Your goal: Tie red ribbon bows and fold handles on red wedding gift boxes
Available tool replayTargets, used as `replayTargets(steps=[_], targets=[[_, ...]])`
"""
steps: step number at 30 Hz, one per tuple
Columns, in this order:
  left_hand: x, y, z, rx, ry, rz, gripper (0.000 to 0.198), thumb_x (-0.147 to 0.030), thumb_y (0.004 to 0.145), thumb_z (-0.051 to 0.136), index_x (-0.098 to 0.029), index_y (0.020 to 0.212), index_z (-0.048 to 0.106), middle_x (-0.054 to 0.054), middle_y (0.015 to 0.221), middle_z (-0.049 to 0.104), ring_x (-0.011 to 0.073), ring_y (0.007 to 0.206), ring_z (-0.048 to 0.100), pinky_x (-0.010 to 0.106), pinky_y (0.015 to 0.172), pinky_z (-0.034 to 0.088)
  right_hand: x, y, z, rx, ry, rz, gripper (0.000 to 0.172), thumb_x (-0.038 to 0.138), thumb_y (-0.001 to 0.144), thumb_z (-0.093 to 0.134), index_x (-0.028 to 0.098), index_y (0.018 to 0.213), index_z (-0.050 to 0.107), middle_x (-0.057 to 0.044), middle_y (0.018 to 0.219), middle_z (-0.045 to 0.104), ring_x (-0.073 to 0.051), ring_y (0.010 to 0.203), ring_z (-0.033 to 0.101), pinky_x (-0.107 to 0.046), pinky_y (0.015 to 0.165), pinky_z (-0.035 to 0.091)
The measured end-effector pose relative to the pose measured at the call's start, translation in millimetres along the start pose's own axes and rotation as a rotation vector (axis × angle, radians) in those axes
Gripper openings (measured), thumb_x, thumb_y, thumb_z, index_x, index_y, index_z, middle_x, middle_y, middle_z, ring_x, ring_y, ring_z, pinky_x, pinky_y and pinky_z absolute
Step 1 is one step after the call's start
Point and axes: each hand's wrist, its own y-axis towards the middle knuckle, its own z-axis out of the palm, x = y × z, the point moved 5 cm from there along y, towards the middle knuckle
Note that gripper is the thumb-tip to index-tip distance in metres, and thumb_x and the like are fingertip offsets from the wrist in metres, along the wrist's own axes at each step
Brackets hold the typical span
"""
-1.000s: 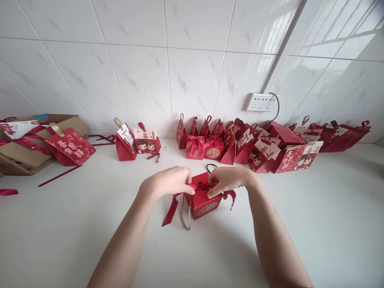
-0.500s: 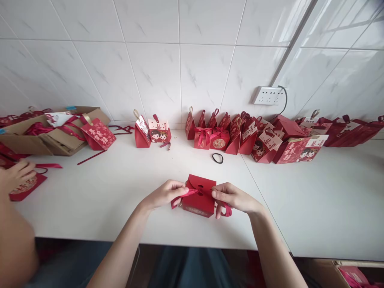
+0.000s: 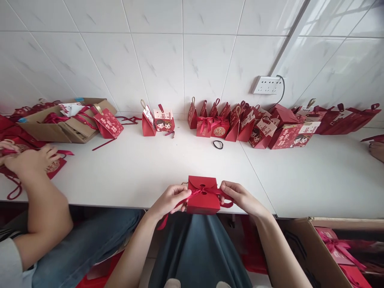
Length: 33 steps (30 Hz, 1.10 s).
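A small red gift box [image 3: 203,207] with a curved flap is at the table's front edge, right before me. Across its flap runs a dark red ribbon [image 3: 212,191], crossed or knotted at the middle over a round cut-out. My left hand [image 3: 171,200] pinches the ribbon on the left side, and a loose tail hangs below the fingers. On the other side, my right hand [image 3: 239,197] is closed on the ribbon's right part, which loops under the fingers. Both hands are close against the box's sides. Some fingertips are hidden behind the box and ribbon.
Finished-looking red boxes [image 3: 219,131] line the tiled wall, near a black elastic band [image 3: 218,145]. Left stands a carton [image 3: 64,134] of ribbons; a co-worker's hand [image 3: 30,160] works there. Another person's hand [image 3: 377,150] shows far right. A carton [image 3: 300,244] stands below right.
The box has come nearer to the table's front edge between my hands. My right hand has moved outward, and the ribbon now stretches straighter across the flap. The view has tilted lower.
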Motion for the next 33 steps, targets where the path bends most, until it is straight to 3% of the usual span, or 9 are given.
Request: replayTargets(steps=[4,6,10,13,19,22,25,28,33], targets=[[0,0,2.4,-0.02,-0.047,-0.009,0.04,-0.049,0.081,0.057,-0.017,0.061,0.044,-0.007,0.047,0.043,0.004,0.037,0.033,0.022,0.048,0.034,-7,-9,1,-0.052,-0.017,0.089,0.048,0.064,0.079,0.054,0.019,0.068,0.042,0.009,0.051,0.03,-0.007,0.047,0.025,-0.023,0.048,0.019],[0,0,2.2,-0.006,-0.082,-0.011,0.041,-0.05,0.079,0.059,-0.016,0.061,0.044,-0.006,0.051,0.043,0.0051,0.042,0.037,0.022,0.049,0.035,-10,-11,-1,-0.085,-0.061,0.092,0.05,0.067,0.075,0.057,0.019,0.067,0.044,0.009,0.05,0.028,-0.006,0.047,0.02,-0.024,0.047,0.016],[4,-1,-4.6,-0.027,-0.051,-0.028,0.042,-0.05,0.077,0.06,-0.017,0.058,0.042,-0.005,0.053,0.042,0.0052,0.044,0.037,0.023,0.05,0.038,-10,-12,-8,-0.16,-0.122,0.012,0.047,0.062,0.076,0.058,0.018,0.064,0.05,0.005,0.054,0.04,-0.01,0.053,0.034,-0.026,0.053,0.027],[7,-3,-8.6,-0.021,0.086,-0.024,0.042,-0.049,0.081,0.056,-0.017,0.058,0.041,-0.007,0.051,0.035,0.0036,0.038,0.028,0.022,0.043,0.031,-14,-11,-9,-0.145,-0.073,0.0,0.045,0.058,0.079,0.058,0.018,0.061,0.049,0.002,0.058,0.047,-0.012,0.059,0.043,-0.027,0.06,0.033],[11,-1,-13.2,-0.036,0.17,0.102,0.045,-0.046,0.082,0.053,-0.019,0.053,0.032,-0.006,0.049,0.032,0.0062,0.043,0.035,0.021,0.043,0.027,-18,-12,-16,-0.234,-0.049,0.023,0.043,0.051,0.077,0.061,0.019,0.056,0.042,0.004,0.054,0.037,-0.01,0.054,0.032,-0.026,0.055,0.026],[11,4,-13.0,-0.078,0.142,0.108,0.042,-0.045,0.081,0.054,-0.019,0.054,0.034,-0.005,0.047,0.038,0.0076,0.042,0.04,0.022,0.043,0.028,-10,-14,-22,-0.309,-0.164,0.023,0.041,0.051,0.078,0.058,0.019,0.056,0.045,0.003,0.056,0.04,-0.012,0.057,0.035,-0.027,0.057,0.028],[8,4,-7.7,-0.134,0.138,0.08,0.039,-0.043,0.082,0.052,-0.018,0.055,0.037,-0.006,0.046,0.041,0.0073,0.038,0.043,0.022,0.042,0.028,4,-19,-21,-0.239,-0.244,0.05,0.039,0.053,0.079,0.057,0.018,0.062,0.053,0.002,0.059,0.045,-0.013,0.059,0.04,-0.028,0.059,0.031],[3,-1,-0.9,-0.19,0.168,0.037,0.038,-0.043,0.082,0.051,-0.018,0.055,0.037,-0.006,0.044,0.041,0.0063,0.035,0.042,0.021,0.041,0.027,22,-27,-12,-0.162,-0.229,-0.043,0.036,0.051,0.08,0.058,0.018,0.065,0.057,-0.001,0.07,0.054,-0.014,0.066,0.049,-0.028,0.064,0.037],[3,-10,7.5,-0.203,0.236,-0.059,0.037,-0.047,0.083,0.05,-0.018,0.061,0.043,-0.007,0.045,0.042,0.006,0.034,0.04,0.019,0.037,0.026,38,-24,6,-0.199,-0.184,-0.258,0.025,0.042,0.083,0.061,0.019,0.075,0.067,-0.008,0.114,0.064,-0.023,0.106,0.058,-0.033,0.09,0.043]])
